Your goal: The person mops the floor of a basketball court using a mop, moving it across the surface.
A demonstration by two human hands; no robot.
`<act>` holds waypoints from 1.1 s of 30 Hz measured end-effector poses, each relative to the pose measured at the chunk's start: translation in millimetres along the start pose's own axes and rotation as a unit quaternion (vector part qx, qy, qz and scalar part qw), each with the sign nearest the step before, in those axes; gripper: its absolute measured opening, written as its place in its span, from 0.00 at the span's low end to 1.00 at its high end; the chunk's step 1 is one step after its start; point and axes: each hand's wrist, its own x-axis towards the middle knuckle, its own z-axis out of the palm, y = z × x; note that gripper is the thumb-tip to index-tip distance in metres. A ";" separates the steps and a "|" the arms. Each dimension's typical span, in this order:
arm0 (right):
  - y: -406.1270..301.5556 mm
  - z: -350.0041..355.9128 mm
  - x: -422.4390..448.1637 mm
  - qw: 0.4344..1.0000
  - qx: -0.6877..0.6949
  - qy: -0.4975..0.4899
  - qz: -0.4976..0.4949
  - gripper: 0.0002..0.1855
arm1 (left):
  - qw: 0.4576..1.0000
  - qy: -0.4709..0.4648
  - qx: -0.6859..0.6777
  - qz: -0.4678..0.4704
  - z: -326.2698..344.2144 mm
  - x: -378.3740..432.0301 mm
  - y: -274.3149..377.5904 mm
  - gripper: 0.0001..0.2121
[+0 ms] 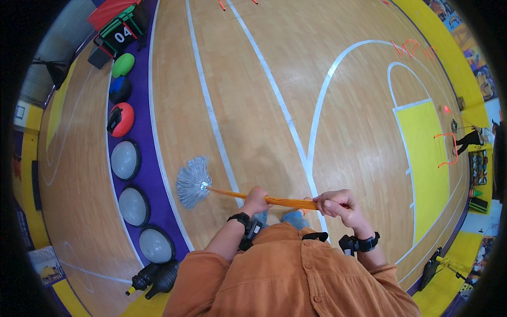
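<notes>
A string mop point(194, 181) with grey strands lies spread on the wooden court floor point(261, 158), to the left of my body. Its orange handle point(293, 202) runs rightward across my front. Around the middle of the handle closes my left hand point(257, 200). My right hand point(337, 206) grips near the handle's far end, with the thumb laid along it. Both wrists wear black straps with small devices. My feet are partly hidden below the handle.
Along a purple strip at left stand grey balance domes point(126, 159), a red medicine ball point(121, 119) and black punching-bag-like objects point(160, 277). Orange hurdles point(455, 148) stand at right, near another person point(475, 136) holding a long handle. A ball rack point(479, 167) stands by the wall.
</notes>
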 end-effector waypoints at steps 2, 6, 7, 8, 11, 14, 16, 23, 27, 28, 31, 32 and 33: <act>-7.0 -23.8 -23.1 0.999 -0.007 0.042 -0.005 0.24 | 0.999 -0.012 0.042 0.012 14.7 20.6 33.3 0.12; -30.0 -64.6 -75.0 0.991 -0.056 0.120 -0.027 0.24 | 0.999 -0.042 0.002 -0.025 27.0 63.6 118.5 0.11; -35.0 -74.2 -89.1 0.990 -0.055 0.124 -0.028 0.24 | 0.999 -0.035 -0.027 -0.011 33.7 74.5 136.8 0.11; -39.0 -83.2 -104.0 0.985 -0.071 0.152 -0.046 0.24 | 0.999 -0.037 -0.025 -0.008 40.5 84.2 154.9 0.11; -53.5 -103.8 -150.6 0.970 -0.105 0.209 -0.062 0.24 | 0.997 -0.067 -0.036 0.022 56.6 115.0 217.8 0.09; -65.2 -112.1 -189.6 0.944 -0.144 0.288 -0.073 0.25 | 0.992 -0.106 0.004 0.072 83.1 143.0 264.2 0.09; -66.3 -115.5 -216.0 0.935 -0.161 0.308 -0.073 0.25 | 0.985 -0.105 0.004 0.138 104.4 159.0 292.3 0.08; -49.4 -114.5 -285.0 0.902 -0.229 0.363 -0.040 0.21 | 0.957 -0.122 -0.040 0.262 191.1 195.1 343.7 0.14; -36.0 -118.3 -308.3 0.875 -0.283 0.391 -0.028 0.22 | 0.936 -0.172 -0.068 0.298 207.5 189.6 378.8 0.17; -31.0 -119.8 -313.4 0.868 -0.270 0.416 -0.034 0.22 | 0.935 -0.180 -0.071 0.298 210.7 187.2 383.1 0.16; -18.0 -125.5 -325.1 0.861 -0.247 0.441 -0.054 0.22 | 0.929 -0.219 -0.027 0.298 209.9 190.6 391.4 0.13; -14.0 -127.2 -328.0 0.863 -0.239 0.440 -0.069 0.23 | 0.929 -0.220 -0.025 0.297 208.7 190.3 393.6 0.13; -9.7 -128.2 -330.2 0.863 -0.238 0.440 -0.070 0.23 | 0.925 -0.233 -0.013 0.300 209.9 191.6 393.3 0.12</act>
